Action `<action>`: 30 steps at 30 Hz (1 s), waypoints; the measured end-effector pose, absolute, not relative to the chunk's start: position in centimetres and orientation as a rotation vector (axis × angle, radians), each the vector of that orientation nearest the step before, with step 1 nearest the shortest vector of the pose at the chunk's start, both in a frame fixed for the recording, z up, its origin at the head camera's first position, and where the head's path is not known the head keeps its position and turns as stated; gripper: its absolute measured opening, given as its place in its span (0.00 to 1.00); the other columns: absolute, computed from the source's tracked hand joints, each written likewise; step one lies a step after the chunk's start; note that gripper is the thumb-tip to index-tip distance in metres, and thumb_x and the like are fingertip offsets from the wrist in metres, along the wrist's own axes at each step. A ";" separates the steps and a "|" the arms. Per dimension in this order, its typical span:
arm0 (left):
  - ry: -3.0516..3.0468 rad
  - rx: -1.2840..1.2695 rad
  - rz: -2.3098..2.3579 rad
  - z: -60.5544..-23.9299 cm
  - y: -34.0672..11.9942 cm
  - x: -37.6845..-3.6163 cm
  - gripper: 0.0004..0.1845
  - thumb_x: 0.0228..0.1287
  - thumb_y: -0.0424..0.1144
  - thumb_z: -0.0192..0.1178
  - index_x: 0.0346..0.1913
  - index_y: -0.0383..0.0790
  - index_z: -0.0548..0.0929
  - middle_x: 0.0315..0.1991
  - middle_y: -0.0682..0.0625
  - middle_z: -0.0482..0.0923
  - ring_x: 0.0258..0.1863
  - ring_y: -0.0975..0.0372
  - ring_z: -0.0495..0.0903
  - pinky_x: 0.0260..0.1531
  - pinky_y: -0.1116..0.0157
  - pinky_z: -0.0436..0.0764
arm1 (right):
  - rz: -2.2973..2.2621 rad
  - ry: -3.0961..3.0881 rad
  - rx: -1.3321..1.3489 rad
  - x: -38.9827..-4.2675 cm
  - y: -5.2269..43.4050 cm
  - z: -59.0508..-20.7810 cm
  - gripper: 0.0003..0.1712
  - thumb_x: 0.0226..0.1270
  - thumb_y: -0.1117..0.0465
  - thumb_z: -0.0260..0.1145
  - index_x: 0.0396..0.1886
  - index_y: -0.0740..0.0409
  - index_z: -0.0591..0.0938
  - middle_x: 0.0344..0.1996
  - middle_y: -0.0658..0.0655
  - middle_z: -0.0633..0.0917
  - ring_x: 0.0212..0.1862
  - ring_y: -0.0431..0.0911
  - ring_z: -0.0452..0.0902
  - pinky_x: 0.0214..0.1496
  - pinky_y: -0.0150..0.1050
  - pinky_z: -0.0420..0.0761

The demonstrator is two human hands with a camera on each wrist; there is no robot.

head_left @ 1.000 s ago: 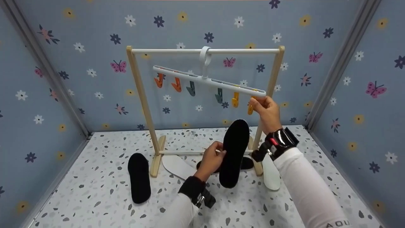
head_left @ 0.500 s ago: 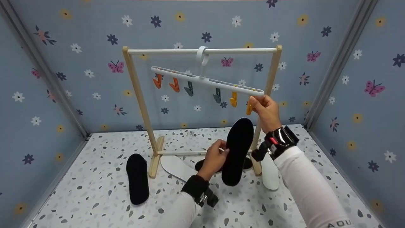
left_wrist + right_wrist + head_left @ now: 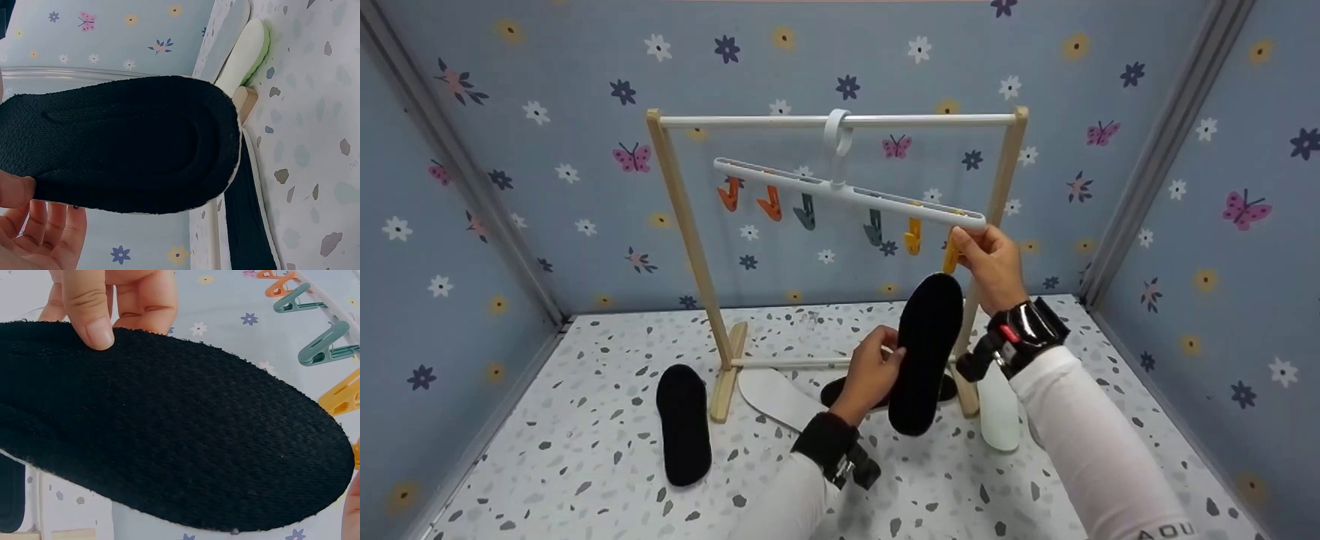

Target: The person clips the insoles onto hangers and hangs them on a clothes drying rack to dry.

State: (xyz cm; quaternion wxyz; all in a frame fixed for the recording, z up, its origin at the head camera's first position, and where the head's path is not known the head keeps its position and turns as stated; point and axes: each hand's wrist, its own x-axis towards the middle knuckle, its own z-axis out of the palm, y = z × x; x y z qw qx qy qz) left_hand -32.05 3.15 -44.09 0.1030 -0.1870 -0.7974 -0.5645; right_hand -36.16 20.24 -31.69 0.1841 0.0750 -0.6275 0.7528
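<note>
Insole [image 3: 924, 352], black and held upright, sits pinched in my left hand [image 3: 872, 370]: thumb on the fabric face, fingers behind, gripping along its left edge near the middle. Its long axis runs nearly vertical, heel end down above the floor [image 3: 585, 450], toe end up and leaning slightly right. That toe tip stands just under the yellow clip [image 3: 951, 257] at the right end of the hanger [image 3: 847, 193], close below it but, as far as I can tell, not yet in its mouth. My right hand [image 3: 992, 264] is the nearer one to that clip; its fingers curl around the clip and the hanger's low end, pinching there. So the insole lies below and a little left of my right hand, and the clip lies straight up along the insole's length from my left.

Seen from the wrists, the insole has a coarse knitted black top with a thin pale edge beneath. The hanger tilts down to the right on the rack [image 3: 840, 120]. Another black insole [image 3: 683, 422] and two white ones [image 3: 776, 395] lie flat on the floor, apart from my hands.
</note>
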 end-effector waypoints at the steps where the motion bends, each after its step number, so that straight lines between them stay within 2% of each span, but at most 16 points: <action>1: -2.357 -0.549 -1.665 -44.1 3.2 -32.0 0.02 0.65 0.30 0.56 0.39 0.37 0.75 0.34 0.48 0.76 0.29 0.61 0.77 0.33 0.65 0.75 | 2.119 -1.776 0.208 -36.1 20.3 -31.7 0.02 0.65 0.64 0.62 0.36 0.59 0.78 0.26 0.47 0.78 0.32 0.38 0.74 0.37 0.31 0.77; 7: -2.336 -0.538 -1.664 -44.0 3.2 -32.1 0.02 0.64 0.29 0.56 0.38 0.37 0.75 0.34 0.47 0.76 0.31 0.60 0.76 0.34 0.65 0.75 | 2.114 -1.792 0.207 -36.1 20.4 -31.7 0.05 0.65 0.63 0.63 0.38 0.59 0.78 0.27 0.47 0.79 0.33 0.38 0.74 0.38 0.31 0.77; 11: -2.306 -0.545 -1.666 -43.8 3.4 -32.2 0.03 0.64 0.28 0.56 0.39 0.37 0.76 0.34 0.48 0.76 0.35 0.59 0.76 0.38 0.66 0.75 | 2.165 -1.733 0.239 -36.2 20.3 -31.7 0.01 0.65 0.66 0.63 0.33 0.58 0.79 0.25 0.48 0.78 0.31 0.38 0.74 0.37 0.31 0.78; 14: -2.298 -0.557 -1.670 -43.6 3.5 -32.3 0.03 0.64 0.29 0.56 0.40 0.37 0.76 0.35 0.48 0.76 0.37 0.59 0.76 0.39 0.66 0.75 | 2.201 -1.704 0.266 -36.2 20.3 -31.7 0.04 0.65 0.68 0.61 0.30 0.57 0.79 0.24 0.49 0.78 0.31 0.39 0.75 0.37 0.31 0.78; 30: -2.262 -0.577 -1.672 -43.4 4.1 -32.4 0.04 0.64 0.28 0.57 0.40 0.36 0.75 0.35 0.48 0.76 0.32 0.61 0.77 0.36 0.67 0.76 | 2.215 -1.710 0.240 -36.0 20.1 -31.8 0.03 0.64 0.66 0.63 0.32 0.60 0.77 0.25 0.48 0.78 0.32 0.38 0.74 0.39 0.31 0.77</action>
